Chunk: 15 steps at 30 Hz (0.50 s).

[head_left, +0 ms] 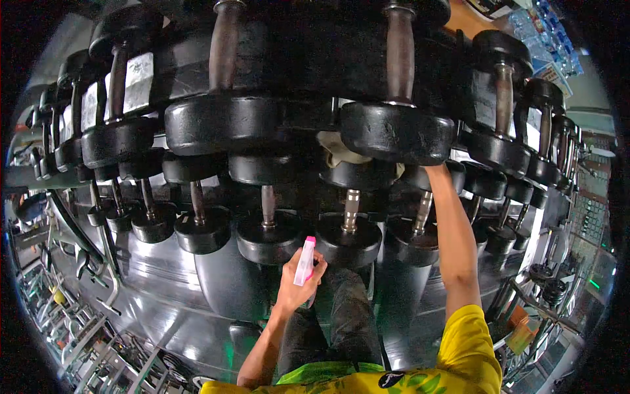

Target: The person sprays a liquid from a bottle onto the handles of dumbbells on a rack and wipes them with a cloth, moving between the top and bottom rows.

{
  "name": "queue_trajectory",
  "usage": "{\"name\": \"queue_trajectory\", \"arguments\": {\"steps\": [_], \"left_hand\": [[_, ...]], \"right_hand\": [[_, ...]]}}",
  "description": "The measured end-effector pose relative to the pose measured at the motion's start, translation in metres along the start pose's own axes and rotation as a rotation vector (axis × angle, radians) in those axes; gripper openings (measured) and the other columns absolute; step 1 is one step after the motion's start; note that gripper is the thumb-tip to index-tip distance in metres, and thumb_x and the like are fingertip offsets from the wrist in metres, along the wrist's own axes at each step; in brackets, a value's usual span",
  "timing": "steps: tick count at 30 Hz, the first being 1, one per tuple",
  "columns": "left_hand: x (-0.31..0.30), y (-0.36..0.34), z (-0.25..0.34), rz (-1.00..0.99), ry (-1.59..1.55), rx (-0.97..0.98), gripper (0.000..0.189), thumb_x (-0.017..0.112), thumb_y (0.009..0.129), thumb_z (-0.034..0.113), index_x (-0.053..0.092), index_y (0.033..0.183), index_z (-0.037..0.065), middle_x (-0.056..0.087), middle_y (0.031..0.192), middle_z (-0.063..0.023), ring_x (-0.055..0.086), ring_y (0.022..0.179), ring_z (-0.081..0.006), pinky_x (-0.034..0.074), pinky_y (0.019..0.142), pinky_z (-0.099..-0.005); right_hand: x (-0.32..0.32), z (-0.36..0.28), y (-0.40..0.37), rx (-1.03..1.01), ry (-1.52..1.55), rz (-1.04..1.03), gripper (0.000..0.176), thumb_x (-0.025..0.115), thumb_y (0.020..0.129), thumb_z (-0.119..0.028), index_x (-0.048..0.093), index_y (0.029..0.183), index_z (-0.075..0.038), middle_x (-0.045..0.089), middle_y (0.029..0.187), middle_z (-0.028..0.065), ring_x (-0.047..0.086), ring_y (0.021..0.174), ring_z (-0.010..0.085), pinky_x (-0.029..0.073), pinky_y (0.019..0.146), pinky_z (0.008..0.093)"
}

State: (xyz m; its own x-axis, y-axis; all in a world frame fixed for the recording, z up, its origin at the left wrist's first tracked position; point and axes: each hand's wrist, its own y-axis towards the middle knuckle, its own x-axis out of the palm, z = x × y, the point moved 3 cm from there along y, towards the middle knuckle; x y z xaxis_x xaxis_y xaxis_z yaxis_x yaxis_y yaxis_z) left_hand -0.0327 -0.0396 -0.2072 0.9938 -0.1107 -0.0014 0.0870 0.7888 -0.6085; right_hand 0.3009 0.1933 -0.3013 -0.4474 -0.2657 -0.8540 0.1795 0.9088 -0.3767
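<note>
My left hand (302,276) is wrapped round a small bottle (305,266) with a pink top, in front of the lower row of dumbbells. My right arm reaches up into the rack, and my right hand is hidden behind the head of an upper dumbbell (397,134). A beige cloth (341,151) lies between the two rows, left of that hidden hand. Close to the bottle stands a lower dumbbell (350,240) with a metal handle.
Black dumbbells (223,125) fill both rows of the rack. Plastic bottles (541,36) stand at the upper right. Gym machines (98,262) are on the left, and weight plates (551,289) on the right.
</note>
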Motion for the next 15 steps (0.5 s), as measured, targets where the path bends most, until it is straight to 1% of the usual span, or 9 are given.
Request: {"name": "queue_trajectory", "arguments": {"steps": [2, 6, 8, 15], "left_hand": [[0.0, 0.002, 0.002, 0.01, 0.018, 0.01, 0.014, 0.062, 0.082, 0.009, 0.054, 0.091, 0.004, 0.058, 0.069, -0.002, 0.055, 0.052, -0.0075, 0.043, 0.046, -0.0231], [0.0, 0.002, 0.003, -0.001, 0.083, 0.062, 0.014, 0.063, 0.082, 0.01, 0.053, 0.091, 0.004, 0.058, 0.068, -0.003, 0.055, 0.053, -0.0079, 0.044, 0.048, -0.0235], [-0.001, 0.0, 0.004, -0.01, 0.129, 0.068, 0.015, 0.063, 0.082, 0.011, 0.053, 0.091, 0.004, 0.058, 0.068, -0.003, 0.055, 0.053, -0.008, 0.044, 0.048, -0.0237], [0.008, -0.01, -0.01, -0.007, -0.003, -0.015, 0.013, 0.062, 0.083, 0.01, 0.053, 0.09, 0.003, 0.057, 0.068, -0.0019, 0.054, 0.054, -0.0078, 0.043, 0.049, -0.0236]], "right_hand": [[0.005, -0.003, 0.004, 0.002, -0.011, 0.032, 0.031, 0.049, 0.082, -0.03, 0.061, 0.086, -0.002, 0.062, 0.094, 0.0199, 0.059, 0.087, 0.0338, 0.047, 0.082, 0.0412], [0.032, -0.053, 0.009, -0.113, -0.056, 0.026, 0.031, 0.05, 0.082, -0.031, 0.06, 0.086, -0.002, 0.062, 0.094, 0.0201, 0.059, 0.088, 0.0341, 0.047, 0.082, 0.0411], [0.03, -0.076, 0.007, -0.184, -0.039, -0.024, 0.031, 0.05, 0.083, -0.031, 0.06, 0.086, -0.002, 0.062, 0.094, 0.0202, 0.059, 0.088, 0.0343, 0.047, 0.082, 0.0411], [0.007, -0.136, -0.022, -0.452, 0.103, -0.22, 0.032, 0.051, 0.083, -0.031, 0.06, 0.086, -0.001, 0.062, 0.095, 0.0205, 0.059, 0.089, 0.0348, 0.046, 0.083, 0.0409]]}}
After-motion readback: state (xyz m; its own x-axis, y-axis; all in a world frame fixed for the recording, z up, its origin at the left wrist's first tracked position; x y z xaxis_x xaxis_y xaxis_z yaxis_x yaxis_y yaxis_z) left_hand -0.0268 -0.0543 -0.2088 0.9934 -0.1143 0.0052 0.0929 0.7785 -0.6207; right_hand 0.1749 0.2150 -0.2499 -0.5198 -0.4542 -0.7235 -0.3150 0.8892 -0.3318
